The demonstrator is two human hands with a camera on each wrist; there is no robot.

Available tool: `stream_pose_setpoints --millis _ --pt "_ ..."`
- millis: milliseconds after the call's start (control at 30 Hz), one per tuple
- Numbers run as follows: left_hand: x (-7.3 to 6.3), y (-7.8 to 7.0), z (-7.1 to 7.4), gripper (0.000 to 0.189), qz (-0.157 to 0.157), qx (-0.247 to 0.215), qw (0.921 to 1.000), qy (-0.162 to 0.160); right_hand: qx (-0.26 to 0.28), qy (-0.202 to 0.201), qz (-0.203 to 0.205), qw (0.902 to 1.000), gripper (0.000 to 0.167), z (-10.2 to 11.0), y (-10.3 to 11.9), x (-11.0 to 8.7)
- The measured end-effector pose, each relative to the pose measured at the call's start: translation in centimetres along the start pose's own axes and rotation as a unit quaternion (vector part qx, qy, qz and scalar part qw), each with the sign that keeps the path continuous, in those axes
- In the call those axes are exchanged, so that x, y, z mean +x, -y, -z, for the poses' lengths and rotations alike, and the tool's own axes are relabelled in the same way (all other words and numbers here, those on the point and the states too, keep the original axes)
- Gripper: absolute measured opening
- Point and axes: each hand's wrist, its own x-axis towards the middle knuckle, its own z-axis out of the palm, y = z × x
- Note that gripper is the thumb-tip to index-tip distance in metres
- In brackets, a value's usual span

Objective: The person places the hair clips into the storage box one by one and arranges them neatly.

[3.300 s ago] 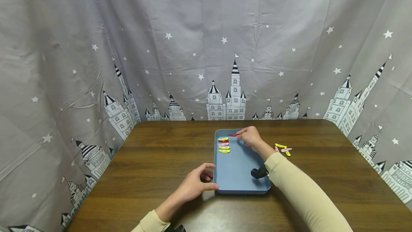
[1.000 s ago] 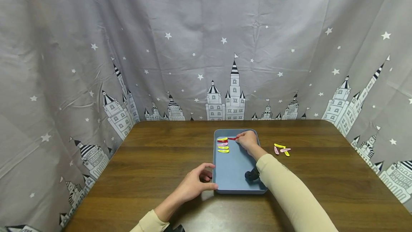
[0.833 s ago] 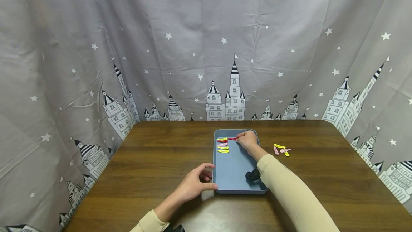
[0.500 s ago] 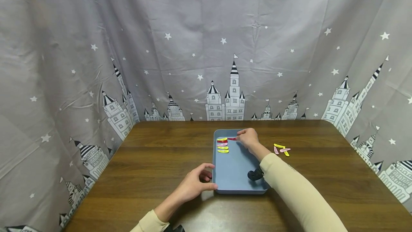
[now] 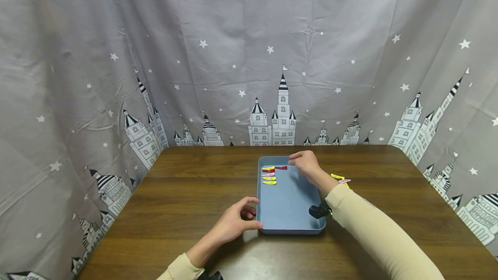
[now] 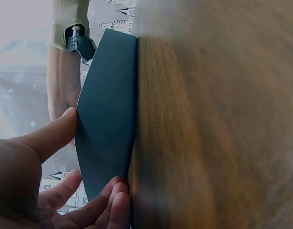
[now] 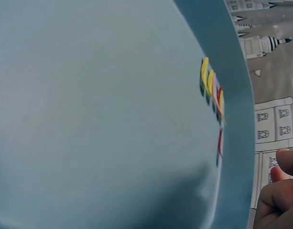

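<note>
My left hand rests against the left side of a blue-grey tray. In the left wrist view its thumb touches the rim, and the other fingers lie along the outer wall. My right hand hovers over the tray's far right part, loosely bent and holding nothing. Just left of its fingertips lies a red hair clip on the tray floor. Beside that clip, a column of yellow, red and pink hair clips runs along the tray's left wall.
Right of the tray, loose yellow and pink hair clips lie on the wooden table, partly hidden by the right forearm. A grey curtain printed with castles and stars hangs behind the table.
My right hand has brought the red hair clip down to the far row, let it go, and moved up and right. The left hand has stayed at the tray.
</note>
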Motion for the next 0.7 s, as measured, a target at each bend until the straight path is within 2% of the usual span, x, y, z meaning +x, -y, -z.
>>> stream_pose_setpoints --millis 367,700 --pt "0.1 0.0 0.0 0.059 -0.003 0.000 1.0000 -0.001 0.012 0.017 0.007 0.9998 0.034 3.0 0.0 -1.2" --pt "0.0 0.0 0.1 0.058 -0.007 0.000 1.0000 0.000 0.038 0.038 0.026 0.9982 0.038 5.8 -1.5 -2.6"
